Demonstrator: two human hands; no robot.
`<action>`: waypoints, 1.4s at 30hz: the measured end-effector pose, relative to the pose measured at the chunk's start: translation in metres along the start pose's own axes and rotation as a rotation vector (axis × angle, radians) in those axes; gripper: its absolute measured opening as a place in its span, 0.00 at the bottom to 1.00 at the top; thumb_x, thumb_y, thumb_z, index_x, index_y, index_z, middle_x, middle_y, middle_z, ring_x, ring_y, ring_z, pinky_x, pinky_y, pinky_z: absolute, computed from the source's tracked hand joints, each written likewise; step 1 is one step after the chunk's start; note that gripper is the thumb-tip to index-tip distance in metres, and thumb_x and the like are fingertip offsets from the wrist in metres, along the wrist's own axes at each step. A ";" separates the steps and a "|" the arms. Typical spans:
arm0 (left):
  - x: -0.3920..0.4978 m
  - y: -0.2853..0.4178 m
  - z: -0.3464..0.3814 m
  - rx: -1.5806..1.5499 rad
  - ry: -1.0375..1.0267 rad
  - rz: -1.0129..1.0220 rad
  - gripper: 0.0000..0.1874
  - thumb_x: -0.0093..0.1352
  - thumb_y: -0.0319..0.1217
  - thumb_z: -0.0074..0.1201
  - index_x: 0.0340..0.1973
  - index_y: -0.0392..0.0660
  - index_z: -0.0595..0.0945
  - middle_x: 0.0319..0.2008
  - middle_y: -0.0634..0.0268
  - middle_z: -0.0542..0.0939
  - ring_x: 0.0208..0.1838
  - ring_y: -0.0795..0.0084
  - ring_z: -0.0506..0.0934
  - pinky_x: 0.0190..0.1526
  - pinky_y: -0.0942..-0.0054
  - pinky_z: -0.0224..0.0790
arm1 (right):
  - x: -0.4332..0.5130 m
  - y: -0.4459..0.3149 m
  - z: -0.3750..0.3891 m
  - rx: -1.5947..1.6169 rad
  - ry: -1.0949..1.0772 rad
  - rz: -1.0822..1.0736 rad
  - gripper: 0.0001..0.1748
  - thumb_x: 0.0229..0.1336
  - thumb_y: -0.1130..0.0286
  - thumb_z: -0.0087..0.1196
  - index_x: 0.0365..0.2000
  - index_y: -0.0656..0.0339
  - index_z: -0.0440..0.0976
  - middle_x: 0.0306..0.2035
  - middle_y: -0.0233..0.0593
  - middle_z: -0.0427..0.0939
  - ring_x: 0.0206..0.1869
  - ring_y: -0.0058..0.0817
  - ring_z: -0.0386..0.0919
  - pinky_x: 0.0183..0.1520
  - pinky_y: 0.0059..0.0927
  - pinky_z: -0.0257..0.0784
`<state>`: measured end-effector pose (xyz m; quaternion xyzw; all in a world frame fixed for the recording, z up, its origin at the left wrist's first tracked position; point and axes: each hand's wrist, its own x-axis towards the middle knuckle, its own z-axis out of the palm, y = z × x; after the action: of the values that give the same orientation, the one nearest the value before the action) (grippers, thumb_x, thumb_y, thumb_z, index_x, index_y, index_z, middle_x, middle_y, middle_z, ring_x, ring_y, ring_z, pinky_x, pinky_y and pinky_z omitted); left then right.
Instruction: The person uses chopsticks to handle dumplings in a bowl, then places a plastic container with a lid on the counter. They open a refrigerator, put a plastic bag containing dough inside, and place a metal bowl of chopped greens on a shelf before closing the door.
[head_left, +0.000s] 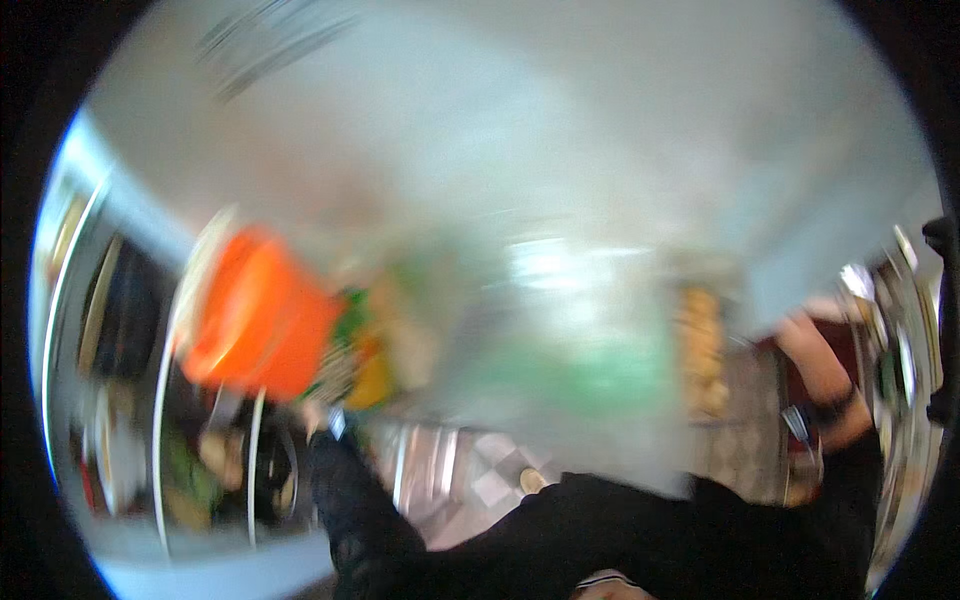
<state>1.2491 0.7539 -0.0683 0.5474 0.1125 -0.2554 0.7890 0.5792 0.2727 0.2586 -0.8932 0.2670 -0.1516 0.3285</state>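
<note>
Motion blur covers much of the view. My left hand (313, 418), at the end of a black sleeve, is by the lower edge of an orange plastic container (262, 322) and a green and yellow packet (364, 360). Whether it touches or grips either is unclear. My right arm reaches up the right side with a dark band on the wrist. The right hand (821, 309) is smeared by motion near a dark red surface (829, 352), and I cannot make out its fingers or anything in them.
Shelving with a white upright (161, 435) holds several items at left, including a dark round pan-like thing (276, 465). A blurred, translucent green and whitish mass (577, 375) fills the middle. Yellowish lumpy items (703, 345) lie right of it. Checkered floor (502, 469) shows below.
</note>
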 end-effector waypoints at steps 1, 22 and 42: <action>-0.006 -0.001 -0.002 0.004 -0.002 -0.030 0.22 0.75 0.48 0.47 0.48 0.40 0.75 0.28 0.65 0.76 0.28 0.70 0.74 0.28 0.72 0.70 | 0.006 -0.011 0.001 0.034 -0.014 -0.053 0.26 0.64 0.61 0.54 0.56 0.70 0.71 0.50 0.50 0.79 0.53 0.37 0.78 0.57 0.39 0.73; -0.497 -0.124 0.082 0.249 0.093 0.082 0.21 0.77 0.45 0.40 0.47 0.41 0.78 0.28 0.64 0.79 0.26 0.74 0.78 0.27 0.77 0.69 | 0.051 -0.016 0.066 0.433 -0.476 -0.320 0.37 0.70 0.48 0.49 0.64 0.71 0.64 0.56 0.43 0.76 0.57 0.30 0.73 0.45 0.28 0.74; -0.511 -0.246 0.043 0.229 0.099 -0.148 0.21 0.76 0.47 0.45 0.46 0.41 0.80 0.27 0.66 0.80 0.26 0.70 0.78 0.27 0.75 0.72 | 0.109 0.274 -0.053 0.719 0.318 0.667 0.32 0.69 0.52 0.50 0.60 0.70 0.66 0.45 0.49 0.80 0.31 0.33 0.81 0.29 0.34 0.79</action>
<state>0.6837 0.7912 -0.0169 0.6360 0.1615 -0.2965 0.6939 0.5402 0.0071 0.1252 -0.5563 0.5148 -0.2545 0.6006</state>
